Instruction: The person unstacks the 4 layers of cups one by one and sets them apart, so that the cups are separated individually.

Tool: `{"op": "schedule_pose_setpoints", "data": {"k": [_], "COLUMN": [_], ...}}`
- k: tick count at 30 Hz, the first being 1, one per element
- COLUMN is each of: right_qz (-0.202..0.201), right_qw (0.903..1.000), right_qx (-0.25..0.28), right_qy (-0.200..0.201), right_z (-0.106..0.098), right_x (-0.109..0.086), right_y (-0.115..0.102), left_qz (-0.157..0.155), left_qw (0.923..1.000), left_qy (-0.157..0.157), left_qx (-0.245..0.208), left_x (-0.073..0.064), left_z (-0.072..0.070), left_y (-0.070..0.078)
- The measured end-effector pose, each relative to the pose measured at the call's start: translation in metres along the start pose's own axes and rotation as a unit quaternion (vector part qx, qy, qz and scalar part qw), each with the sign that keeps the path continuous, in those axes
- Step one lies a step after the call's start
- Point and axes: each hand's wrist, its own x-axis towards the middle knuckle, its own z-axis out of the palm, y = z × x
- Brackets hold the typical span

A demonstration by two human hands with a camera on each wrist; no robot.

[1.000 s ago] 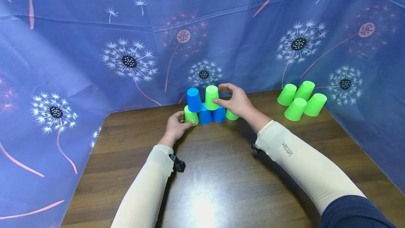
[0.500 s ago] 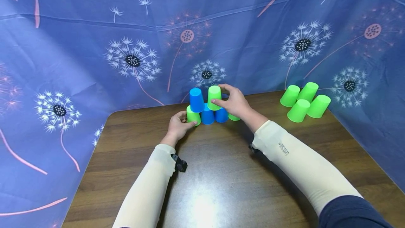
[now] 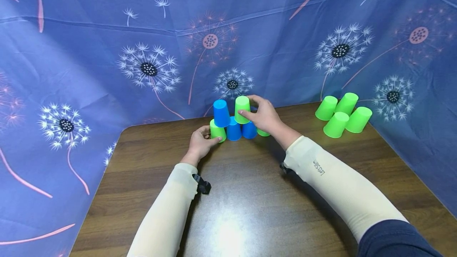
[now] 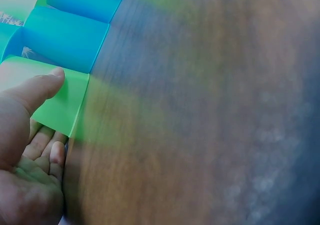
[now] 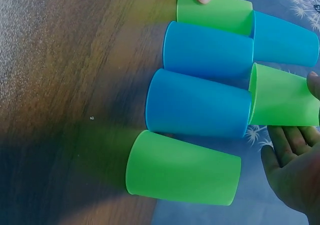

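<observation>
Upside-down cups form two tiers at the table's back. The lower row runs green, blue, blue, green from left to right. My left hand (image 3: 200, 143) holds the leftmost green cup (image 4: 67, 102), thumb in front and fingers at its far side. In the upper tier, a blue cup (image 3: 221, 113) stands at left. Beside it my right hand (image 3: 265, 115) grips an upper green cup (image 5: 280, 97) between thumb and fingers, its rim right at the tops of the lower blue cups (image 5: 207, 50). The rightmost lower green cup (image 5: 185, 170) is partly hidden by my right hand in the head view.
Several more green cups (image 3: 336, 124) stand upside down in a cluster at the table's back right. A blue dandelion-print cloth (image 3: 271, 50) hangs right behind the brown wooden table (image 3: 150, 193). Both forearms wear pale sleeves, with a dark camera mount (image 3: 202, 184) at the left wrist.
The head view has shifted a little. Both hands keep their hold on the same green cups, and the tiers look nearly unchanged.
</observation>
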Motion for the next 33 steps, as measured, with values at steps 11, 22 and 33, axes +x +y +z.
{"op": "schedule_pose_setpoints", "data": {"k": [11, 22, 33], "right_qz": [0.003, 0.002, 0.009], "right_qw": [0.9995, 0.998, 0.9958], "right_qx": [0.018, 0.031, 0.036], "right_qy": [0.027, 0.055, 0.083], "right_z": [-0.01, -0.028, -0.046], "right_x": [-0.004, -0.007, -0.015], "right_y": [0.001, 0.011, 0.019], "left_qz": [0.001, 0.007, 0.008], "left_qw": [1.0, 1.0, 1.0], "left_qy": [-0.002, 0.0, 0.0], "left_qx": [-0.006, -0.003, 0.006], "left_x": [0.0, -0.001, -0.001], "left_z": [0.0, 0.0, 0.0], "left_y": [0.001, 0.001, 0.001]}}
